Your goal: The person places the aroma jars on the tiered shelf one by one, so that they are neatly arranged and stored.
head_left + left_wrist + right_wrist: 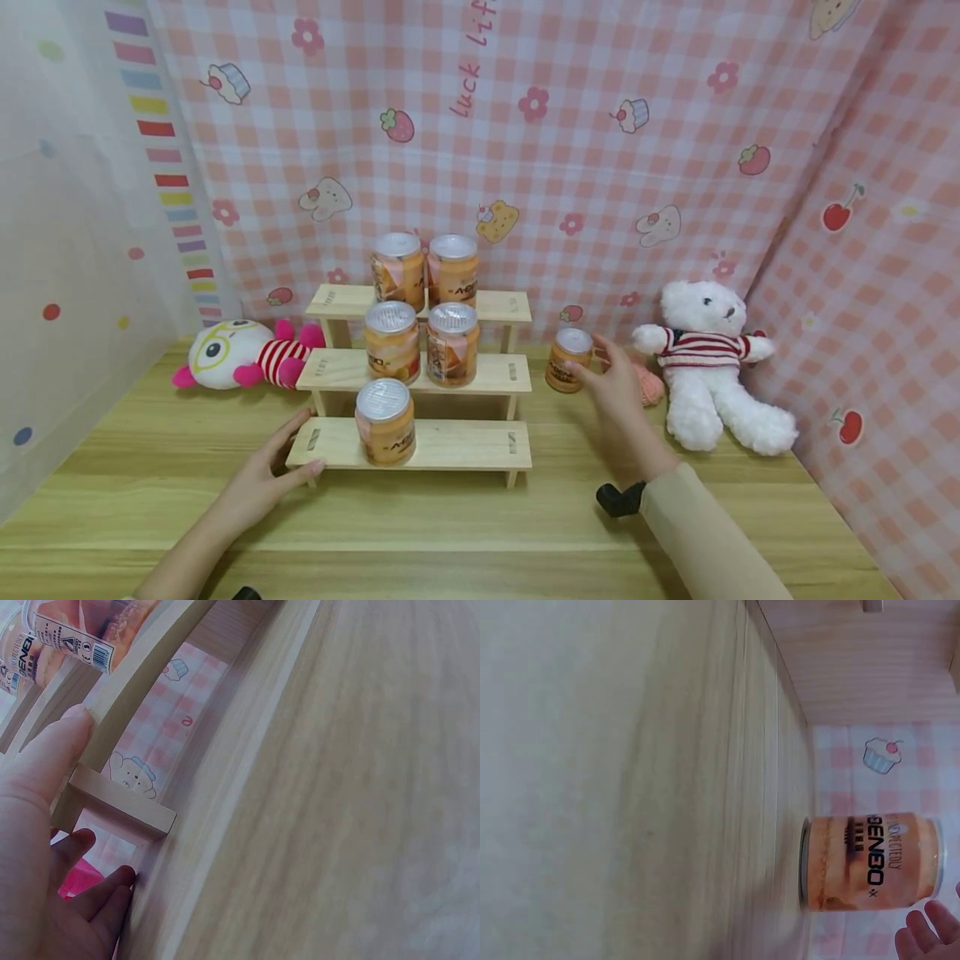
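A three-step wooden stand (465, 446) carries several orange cans with silvery lids. Two cans, including a top can (453, 271), sit on the upper step and two, including a middle can (452, 346), on the middle one. A single can (386, 423) is on the lowest step, left of centre. My left hand (262, 475) grips that step's left end, thumb (56, 754) against the front edge, other fingers beyond the leg. Right of the stand, another can (567, 360) stands upright on the table. My right hand (618, 387) is beside it, fingers (926, 930) spread near its lid end, with a small gap.
A white teddy bear (705, 358) in a striped sweater sits at the right, with a pink ball-like item (649, 385) partly behind my right hand. Left of the stand lies a pink-and-white plush toy (240, 354). Checked cloth (562, 167) hangs behind the wooden table (480, 533).
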### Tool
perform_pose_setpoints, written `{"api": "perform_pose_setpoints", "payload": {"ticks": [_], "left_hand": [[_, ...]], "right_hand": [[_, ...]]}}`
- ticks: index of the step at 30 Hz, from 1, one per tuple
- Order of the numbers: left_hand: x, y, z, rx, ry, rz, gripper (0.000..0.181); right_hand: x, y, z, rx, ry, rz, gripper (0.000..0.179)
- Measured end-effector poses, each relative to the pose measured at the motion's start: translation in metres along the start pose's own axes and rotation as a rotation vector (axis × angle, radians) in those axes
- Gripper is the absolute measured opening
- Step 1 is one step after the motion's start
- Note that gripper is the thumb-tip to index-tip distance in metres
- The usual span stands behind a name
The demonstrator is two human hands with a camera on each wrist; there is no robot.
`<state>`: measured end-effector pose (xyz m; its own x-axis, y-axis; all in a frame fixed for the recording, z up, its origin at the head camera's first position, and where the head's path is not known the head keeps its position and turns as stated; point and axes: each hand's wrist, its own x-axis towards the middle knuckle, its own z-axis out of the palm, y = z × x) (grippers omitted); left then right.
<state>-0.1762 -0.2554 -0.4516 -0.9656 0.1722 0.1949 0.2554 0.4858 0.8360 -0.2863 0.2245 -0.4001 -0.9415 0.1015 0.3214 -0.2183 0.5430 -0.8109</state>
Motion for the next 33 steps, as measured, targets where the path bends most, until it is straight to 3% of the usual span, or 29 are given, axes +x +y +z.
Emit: {"api": "perform_pose_setpoints", "payload": {"ticks": [17, 33], "left_hand": [[-0.001, 0.002, 0.0, 0.02, 0.0, -0.005, 0.077], [0.0, 0.005, 0.0, 0.011, 0.013, 0.004, 0.077]], "right_hand": [[0.021, 0.014, 0.008, 0.059, -0.081, 0.062, 0.078], [0.021, 0.017, 0.018, 0.116, 0.014, 0.118, 0.069]]}}
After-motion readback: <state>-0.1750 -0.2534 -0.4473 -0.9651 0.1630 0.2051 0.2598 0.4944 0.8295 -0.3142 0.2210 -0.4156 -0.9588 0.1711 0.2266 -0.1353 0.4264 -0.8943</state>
